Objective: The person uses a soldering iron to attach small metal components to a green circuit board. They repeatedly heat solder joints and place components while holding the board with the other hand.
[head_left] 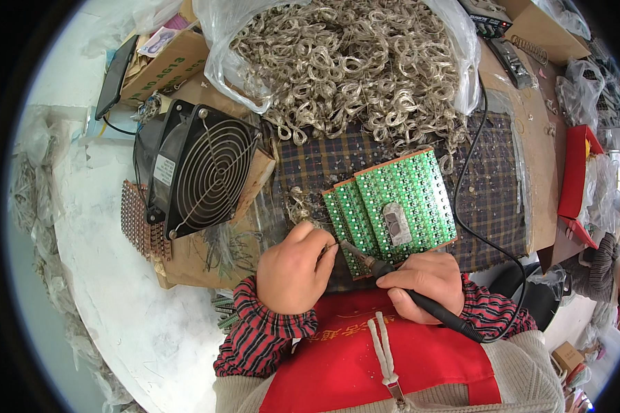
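My right hand [427, 286] is wrapped round the black handle of a soldering iron [442, 315]. The iron's metal tip points up and left, over the lower left edge of the green circuit board panels [424, 189]. Several of these panels lie overlapped, and a small grey block with a hollow [395, 224] rests on top. Beside the tip, my left hand [296, 268] is closed, its thumb and forefinger pinching a thin wire [329, 246], partly hidden by the fingers. Just beyond that hand lies a small looped bundle of wire [299, 204].
A large heap of looped silvery wires [358, 62] fills a clear plastic bag at the back. A black fan with a round grille [213, 172] stands at left, near reddish board panels [134, 220]. The iron's black cord [463, 172] curves along the right. A red box [577, 175] sits far right.
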A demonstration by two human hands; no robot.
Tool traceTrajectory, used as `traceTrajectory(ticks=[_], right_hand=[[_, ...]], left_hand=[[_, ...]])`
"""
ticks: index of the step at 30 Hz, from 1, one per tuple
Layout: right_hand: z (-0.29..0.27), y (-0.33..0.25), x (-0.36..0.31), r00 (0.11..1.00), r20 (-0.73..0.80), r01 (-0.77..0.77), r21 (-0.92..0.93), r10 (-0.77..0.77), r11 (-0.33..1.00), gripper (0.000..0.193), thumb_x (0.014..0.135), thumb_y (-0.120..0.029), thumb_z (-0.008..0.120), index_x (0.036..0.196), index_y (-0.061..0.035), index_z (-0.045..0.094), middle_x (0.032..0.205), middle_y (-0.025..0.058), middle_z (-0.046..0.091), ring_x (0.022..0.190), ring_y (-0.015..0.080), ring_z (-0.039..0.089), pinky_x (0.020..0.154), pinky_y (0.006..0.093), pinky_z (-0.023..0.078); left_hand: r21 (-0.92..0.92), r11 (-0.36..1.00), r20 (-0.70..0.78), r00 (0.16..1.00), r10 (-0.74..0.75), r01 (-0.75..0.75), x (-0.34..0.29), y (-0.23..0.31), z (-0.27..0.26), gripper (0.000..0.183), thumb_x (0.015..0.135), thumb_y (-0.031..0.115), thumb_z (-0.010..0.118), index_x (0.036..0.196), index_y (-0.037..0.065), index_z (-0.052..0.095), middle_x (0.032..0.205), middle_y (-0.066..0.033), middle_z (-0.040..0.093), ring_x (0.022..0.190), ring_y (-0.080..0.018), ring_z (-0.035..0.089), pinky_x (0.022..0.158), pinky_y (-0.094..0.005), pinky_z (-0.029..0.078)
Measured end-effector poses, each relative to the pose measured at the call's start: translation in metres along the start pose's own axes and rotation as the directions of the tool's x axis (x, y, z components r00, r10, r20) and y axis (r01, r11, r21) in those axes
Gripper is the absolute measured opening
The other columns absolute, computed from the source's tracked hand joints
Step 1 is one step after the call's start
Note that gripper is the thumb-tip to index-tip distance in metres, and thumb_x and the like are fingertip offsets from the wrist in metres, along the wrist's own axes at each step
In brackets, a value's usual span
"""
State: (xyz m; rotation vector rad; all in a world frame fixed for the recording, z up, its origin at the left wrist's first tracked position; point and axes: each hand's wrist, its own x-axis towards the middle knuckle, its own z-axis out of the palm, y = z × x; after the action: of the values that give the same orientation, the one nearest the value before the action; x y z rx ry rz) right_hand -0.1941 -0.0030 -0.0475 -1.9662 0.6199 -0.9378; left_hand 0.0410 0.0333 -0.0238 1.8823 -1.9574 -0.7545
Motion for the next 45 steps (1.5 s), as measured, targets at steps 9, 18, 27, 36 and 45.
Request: traceTrajectory(ticks=[9,18,27,36,45], right_hand=[[0.000,0.005,-0.004,0.995,-0.083,0.052,0.022,-0.050,0.998,0.015,0.083,-0.009,0.074,0.097,-0.0038,0.072,0.066,0.0073,0.064,0.052,0.0226,0.062,0.048,0.0339,0.048],[-0.009,0.010,-0.006,0.994,-0.075,0.088,0.051,-0.084,0.995,0.020,0.083,-0.011,0.074,0.101,-0.0024,0.071,0.070,0.0087,0.065,0.055,0.0236,0.063,0.049,0.0351,0.049],[-0.026,0.003,-0.010,0.967,-0.236,0.068,-0.109,-0.093,0.992,0.034,0.088,-0.013,0.073,0.120,-0.0035,0.067,0.089,0.0141,0.058,0.068,0.0257,0.054,0.061,0.0370,0.045],[-0.045,-0.004,-0.012,0.965,-0.260,0.006,-0.128,-0.039,0.992,0.038,0.088,-0.005,0.072,0.125,-0.0035,0.065,0.094,0.0155,0.060,0.073,0.0257,0.058,0.066,0.0372,0.049],[-0.061,0.004,0.025,0.933,-0.359,0.007,-0.028,-0.017,1.000,0.030,0.099,-0.008,0.064,0.127,0.0000,0.061,0.094,0.0131,0.073,0.074,0.0214,0.069,0.072,0.0339,0.054]], left_hand=[[0.034,0.999,0.045,0.999,0.009,-0.011,0.002,-0.001,-0.003,0.009,0.090,0.015,0.070,0.090,0.009,0.064,0.087,-0.0082,0.058,0.070,-0.0319,0.065,0.060,-0.0418,0.053],[0.064,0.997,-0.003,0.999,-0.033,0.033,-0.008,0.019,-0.019,0.017,0.085,0.015,0.077,0.098,0.008,0.068,0.098,-0.0087,0.059,0.070,-0.0283,0.066,0.059,-0.0389,0.054],[0.259,0.893,-0.281,0.855,0.435,-0.369,0.124,0.024,-0.032,0.017,0.084,0.012,0.077,0.100,0.008,0.071,0.093,-0.0108,0.062,0.076,-0.0309,0.065,0.066,-0.0410,0.052],[0.285,0.926,-0.162,0.939,0.303,-0.249,0.152,0.034,-0.020,0.023,0.078,0.021,0.083,0.096,0.010,0.074,0.086,-0.0079,0.060,0.071,-0.0296,0.062,0.063,-0.0406,0.050],[-0.315,0.939,-0.165,0.982,0.090,-0.139,0.135,0.025,-0.031,0.015,0.095,0.017,0.070,0.099,0.002,0.073,0.088,-0.0108,0.065,0.070,-0.0232,0.062,0.065,-0.0344,0.049]])
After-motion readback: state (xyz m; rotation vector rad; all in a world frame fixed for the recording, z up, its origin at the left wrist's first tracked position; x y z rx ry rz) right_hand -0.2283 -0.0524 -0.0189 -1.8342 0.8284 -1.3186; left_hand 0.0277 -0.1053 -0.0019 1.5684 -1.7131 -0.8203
